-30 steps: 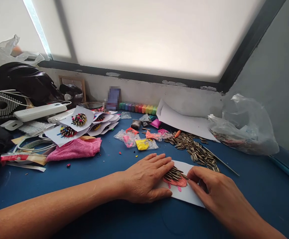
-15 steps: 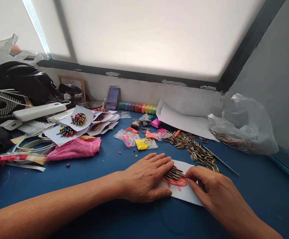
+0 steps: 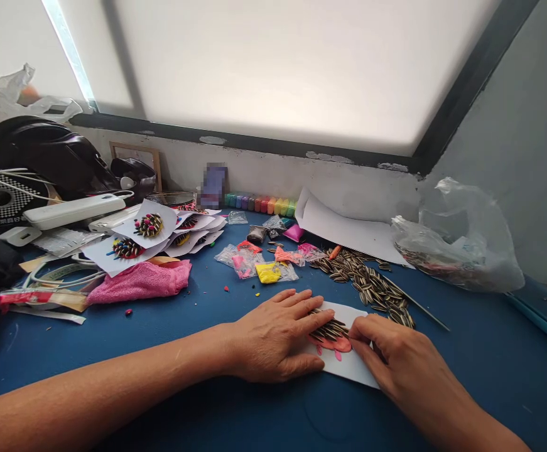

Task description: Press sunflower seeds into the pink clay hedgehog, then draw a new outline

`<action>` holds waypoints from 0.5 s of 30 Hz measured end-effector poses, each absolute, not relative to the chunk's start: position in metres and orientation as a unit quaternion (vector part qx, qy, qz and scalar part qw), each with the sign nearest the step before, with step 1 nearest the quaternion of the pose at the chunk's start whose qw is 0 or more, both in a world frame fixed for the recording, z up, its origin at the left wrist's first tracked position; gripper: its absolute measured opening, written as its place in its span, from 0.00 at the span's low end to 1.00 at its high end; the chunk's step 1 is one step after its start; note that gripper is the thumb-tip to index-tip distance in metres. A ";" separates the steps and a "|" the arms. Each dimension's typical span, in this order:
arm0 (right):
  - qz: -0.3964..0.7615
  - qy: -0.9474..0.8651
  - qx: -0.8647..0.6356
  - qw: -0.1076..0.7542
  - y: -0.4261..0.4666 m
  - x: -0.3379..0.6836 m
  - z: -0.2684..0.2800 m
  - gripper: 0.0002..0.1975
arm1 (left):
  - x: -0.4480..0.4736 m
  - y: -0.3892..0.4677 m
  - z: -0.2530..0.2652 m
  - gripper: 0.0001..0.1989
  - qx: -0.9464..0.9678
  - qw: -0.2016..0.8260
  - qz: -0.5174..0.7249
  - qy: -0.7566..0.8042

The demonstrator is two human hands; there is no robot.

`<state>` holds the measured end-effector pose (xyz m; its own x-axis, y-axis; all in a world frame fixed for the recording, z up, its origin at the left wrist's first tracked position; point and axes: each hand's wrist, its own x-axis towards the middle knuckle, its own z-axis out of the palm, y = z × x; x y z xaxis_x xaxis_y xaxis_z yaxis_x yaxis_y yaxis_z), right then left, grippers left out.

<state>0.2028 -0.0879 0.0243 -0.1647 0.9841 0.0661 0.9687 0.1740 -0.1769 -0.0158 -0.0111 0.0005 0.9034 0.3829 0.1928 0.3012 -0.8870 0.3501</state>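
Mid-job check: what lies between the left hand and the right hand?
In the head view, white paper bearing coral clay topped with striped seeds. The left hand covers part of it; the right hand is at the clay's edge.

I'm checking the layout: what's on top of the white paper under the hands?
On the white paper: salmon clay, striped seeds and small pink pieces. What the left hand and right hand cover can't be seen.

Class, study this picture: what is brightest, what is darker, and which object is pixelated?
Head view: the window glows brightest; head view: the near table is darker; head view: the purple object is partly pixelated, while left hand and right hand look fairly sharp.
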 end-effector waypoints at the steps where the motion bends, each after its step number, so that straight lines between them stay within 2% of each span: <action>1: 0.045 -0.760 -0.644 0.077 -0.087 0.202 0.024 0.13 | -0.016 -0.011 0.001 0.35 0.963 0.158 0.130 0.177; 4: 0.041 -0.756 -0.649 0.071 -0.087 0.201 0.025 0.13 | -0.015 -0.012 0.001 0.35 0.963 0.157 0.130 0.179; 8: 0.034 -0.751 -0.650 0.106 -0.088 0.202 0.032 0.11 | -0.016 -0.012 0.001 0.35 0.963 0.154 0.130 0.180; 12: -0.005 -0.723 -0.675 0.145 -0.086 0.215 0.042 0.14 | -0.017 -0.011 0.002 0.34 0.963 0.153 0.139 0.170; 15: -0.037 -0.691 -0.708 0.139 -0.080 0.230 0.043 0.14 | -0.017 -0.011 0.002 0.34 0.963 0.155 0.140 0.170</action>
